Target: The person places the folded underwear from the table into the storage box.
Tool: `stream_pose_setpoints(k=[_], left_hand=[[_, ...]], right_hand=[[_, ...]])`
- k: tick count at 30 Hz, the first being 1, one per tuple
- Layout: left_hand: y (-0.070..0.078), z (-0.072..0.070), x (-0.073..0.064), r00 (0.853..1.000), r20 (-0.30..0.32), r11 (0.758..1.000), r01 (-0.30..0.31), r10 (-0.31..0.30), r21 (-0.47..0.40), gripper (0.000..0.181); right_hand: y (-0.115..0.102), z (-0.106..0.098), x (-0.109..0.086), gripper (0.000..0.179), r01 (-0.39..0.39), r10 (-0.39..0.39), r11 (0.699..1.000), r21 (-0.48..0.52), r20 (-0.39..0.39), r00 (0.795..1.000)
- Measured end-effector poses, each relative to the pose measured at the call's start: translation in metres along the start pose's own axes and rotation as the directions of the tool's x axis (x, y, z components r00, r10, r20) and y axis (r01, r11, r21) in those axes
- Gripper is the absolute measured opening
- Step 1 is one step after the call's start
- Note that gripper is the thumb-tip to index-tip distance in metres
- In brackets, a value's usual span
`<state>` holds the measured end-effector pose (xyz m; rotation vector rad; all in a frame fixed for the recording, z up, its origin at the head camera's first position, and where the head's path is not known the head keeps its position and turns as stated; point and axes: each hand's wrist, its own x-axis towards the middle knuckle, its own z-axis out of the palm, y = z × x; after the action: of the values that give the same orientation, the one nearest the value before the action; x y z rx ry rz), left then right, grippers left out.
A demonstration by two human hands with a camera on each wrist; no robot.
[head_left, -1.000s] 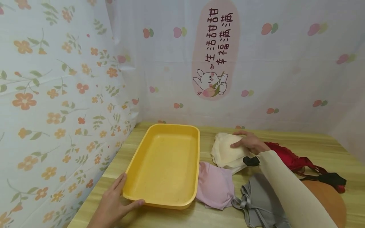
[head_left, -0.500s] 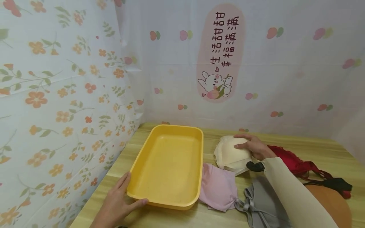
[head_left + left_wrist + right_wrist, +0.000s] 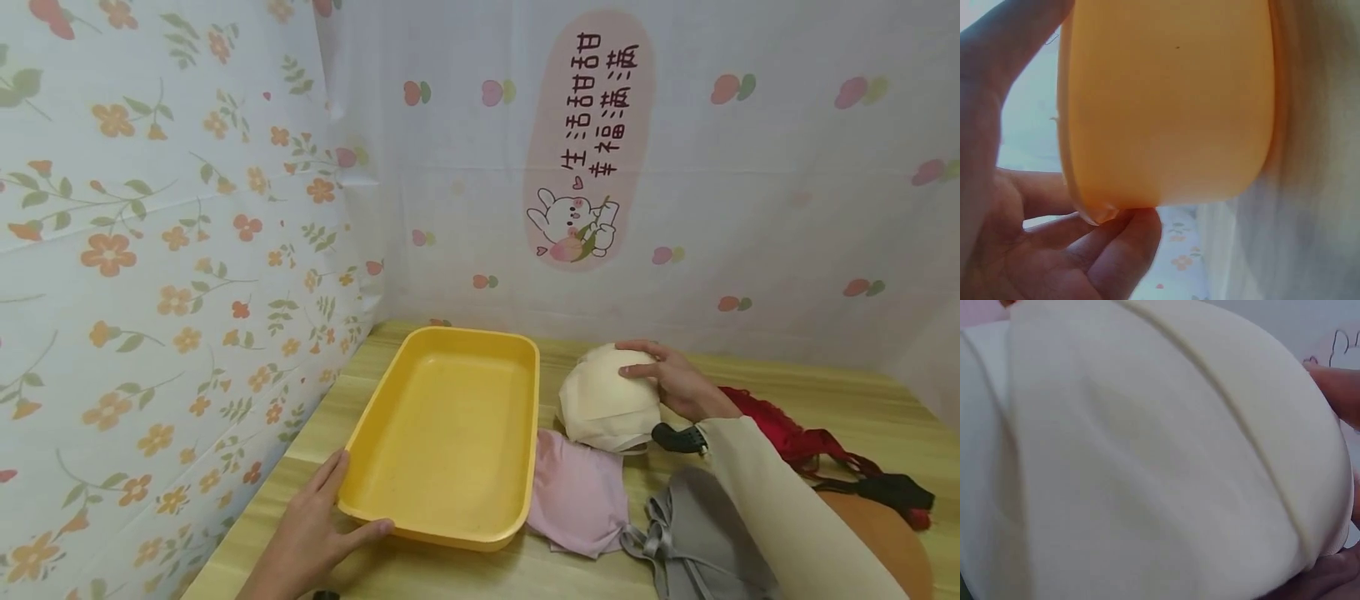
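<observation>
A folded cream bra [image 3: 609, 396] stands tilted up near the back of the table, its rounded cup facing upward. My right hand [image 3: 667, 379] grips it from the right, fingers over the top; in the right wrist view the bra's cloth [image 3: 1147, 456] fills most of the picture. On the left is a deep yellow plastic tub [image 3: 442, 525], whose bare inside shows. My left hand [image 3: 311, 525] holds its near left corner. The left wrist view has the tub's outer wall [image 3: 1172, 112], with fingers [image 3: 1129, 250] curled at the rim.
A pink bra [image 3: 577, 500] lies against the tub's right side. Closer to me is a grey bra [image 3: 697, 533] with straps, partly under the right sleeve. A red bra [image 3: 772, 425] and an orange-brown cup-shaped piece [image 3: 885, 542] lie at the right. Printed cloth [image 3: 450, 167] hangs behind the table.
My right hand has tipped the cream bra up from lying flatter, so its cup rises higher. My left hand stays at the tub's corner. The head view has shifted slightly.
</observation>
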<state>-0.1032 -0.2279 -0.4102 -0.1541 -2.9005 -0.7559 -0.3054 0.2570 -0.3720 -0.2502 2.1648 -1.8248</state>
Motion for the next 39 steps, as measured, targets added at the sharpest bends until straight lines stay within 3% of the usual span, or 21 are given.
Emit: stream_pose_setpoints(k=[8,18,25,33,39], left_hand=[[-0.002,0.001,0.004,0.998,0.057,1.0,0.02,-0.02,0.006,0.109],[-0.007,-0.001,0.004,0.995,0.083,0.999,0.044,-0.046,0.026,0.11],[-0.008,0.002,0.004,0.999,0.05,1.0,0.018,-0.019,0.02,0.109],[-0.009,0.004,-0.001,0.997,0.065,0.999,0.03,-0.031,0.023,0.109],[-0.003,0.002,0.004,1.0,0.01,1.0,0.01,-0.01,0.016,0.113]], right_hand=[[-0.021,0.011,-0.009,0.057,0.049,-0.051,0.998,0.041,0.057,0.997],[-0.039,0.032,-0.006,0.058,0.061,-0.067,0.992,0.11,0.048,0.997],[-0.049,0.043,-0.001,0.057,0.066,-0.072,0.988,0.139,0.037,0.997],[-0.056,0.065,0.009,0.055,0.074,-0.086,0.976,0.206,0.048,0.995],[-0.071,0.078,0.02,0.052,0.093,-0.103,0.971,0.219,0.034,0.994]])
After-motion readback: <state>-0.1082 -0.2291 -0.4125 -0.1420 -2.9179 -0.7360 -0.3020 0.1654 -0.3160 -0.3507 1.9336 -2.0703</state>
